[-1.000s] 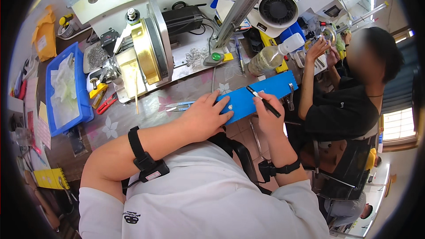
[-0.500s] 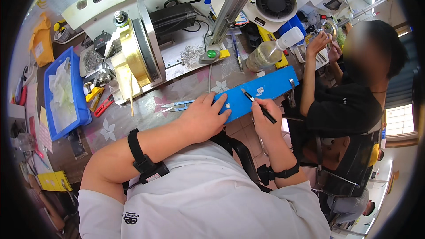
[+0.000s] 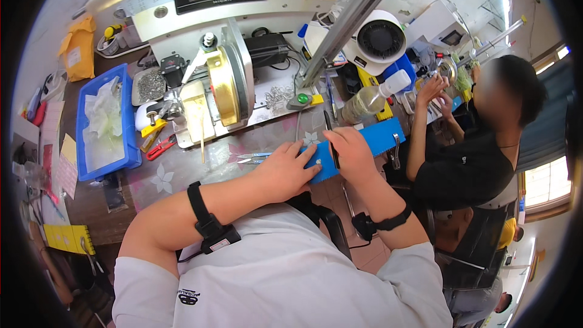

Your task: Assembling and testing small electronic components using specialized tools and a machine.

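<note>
A long blue board (image 3: 384, 133) with jagged edges lies at the bench's front edge. My left hand (image 3: 285, 170) rests on its left end, fingers spread and holding nothing, beside a small pale piece. My right hand (image 3: 353, 153) is closed around a slim black pen-shaped tool (image 3: 328, 120), which stands nearly upright above the board. Its lower end is partly covered by my fingers, and I cannot make out whether it touches the board. Pale-blue-handled snips (image 3: 254, 158) poke out left of my left hand. A metal clip (image 3: 396, 150) sits at the board's right end.
A machine with a gold wheel (image 3: 223, 88) stands behind my hands. At left lie a blue tray (image 3: 130, 161) and red pliers (image 3: 161, 148). A clear bottle (image 3: 364, 104) stands beyond the board. At right, another person (image 3: 455, 158) works with both hands.
My right hand has moved left, closer to my left hand, and turned the tool from slanting to nearly upright. My left hand stays on the board. The whole view has shifted.
</note>
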`<state>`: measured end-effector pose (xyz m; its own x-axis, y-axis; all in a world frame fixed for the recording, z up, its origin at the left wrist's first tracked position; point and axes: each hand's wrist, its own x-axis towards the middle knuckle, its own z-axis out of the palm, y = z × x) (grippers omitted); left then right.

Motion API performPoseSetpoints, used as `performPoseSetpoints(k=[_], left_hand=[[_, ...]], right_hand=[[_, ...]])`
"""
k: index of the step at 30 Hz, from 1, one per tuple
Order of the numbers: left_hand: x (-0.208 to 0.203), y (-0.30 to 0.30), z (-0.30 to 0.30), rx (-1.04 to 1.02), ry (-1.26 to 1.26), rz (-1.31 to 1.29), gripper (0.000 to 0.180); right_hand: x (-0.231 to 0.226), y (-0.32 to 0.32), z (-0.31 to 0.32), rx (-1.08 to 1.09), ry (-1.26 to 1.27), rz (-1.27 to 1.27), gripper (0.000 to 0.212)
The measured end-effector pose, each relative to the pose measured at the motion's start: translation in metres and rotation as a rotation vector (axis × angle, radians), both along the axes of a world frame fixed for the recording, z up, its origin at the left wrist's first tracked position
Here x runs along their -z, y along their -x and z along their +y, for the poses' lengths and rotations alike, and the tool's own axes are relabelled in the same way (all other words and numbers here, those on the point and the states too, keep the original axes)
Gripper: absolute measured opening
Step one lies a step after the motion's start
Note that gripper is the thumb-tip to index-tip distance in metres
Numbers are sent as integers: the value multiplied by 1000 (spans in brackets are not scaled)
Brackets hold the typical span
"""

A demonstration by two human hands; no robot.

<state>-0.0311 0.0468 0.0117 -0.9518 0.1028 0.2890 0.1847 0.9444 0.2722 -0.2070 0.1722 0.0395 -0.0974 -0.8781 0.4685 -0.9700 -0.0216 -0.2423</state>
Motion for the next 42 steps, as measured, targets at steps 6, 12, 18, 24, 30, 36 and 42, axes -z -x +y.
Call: performPoseSetpoints(k=[6, 12, 18, 24, 30, 36, 42], left_hand=[[-30, -46, -30, 48, -220, 29, 37], [-38, -103, -56, -130, -423, 167, 16], [-40, -123, -59, -247, -522, 217, 11], [-38, -139, -57, -226, -546, 284, 11], [-40, -139, -56, -216, -568, 329, 12], [-34, -127, -49, -344, -496, 274, 15], [-33, -133, -42, -299, -513, 228, 11]], right_hand=[[15, 26, -19, 36, -325, 225, 38], [-7, -8, -33, 78, -136, 95, 25], [7, -31, -90, -62, -18, 145, 15], [24, -24, -108, -100, -4, 312, 11], [10, -38, -103, -107, -16, 207, 7], [-28, -105, -71, -281, -352, -490, 11], [-28, -117, -65, -295, -502, -823, 9]])
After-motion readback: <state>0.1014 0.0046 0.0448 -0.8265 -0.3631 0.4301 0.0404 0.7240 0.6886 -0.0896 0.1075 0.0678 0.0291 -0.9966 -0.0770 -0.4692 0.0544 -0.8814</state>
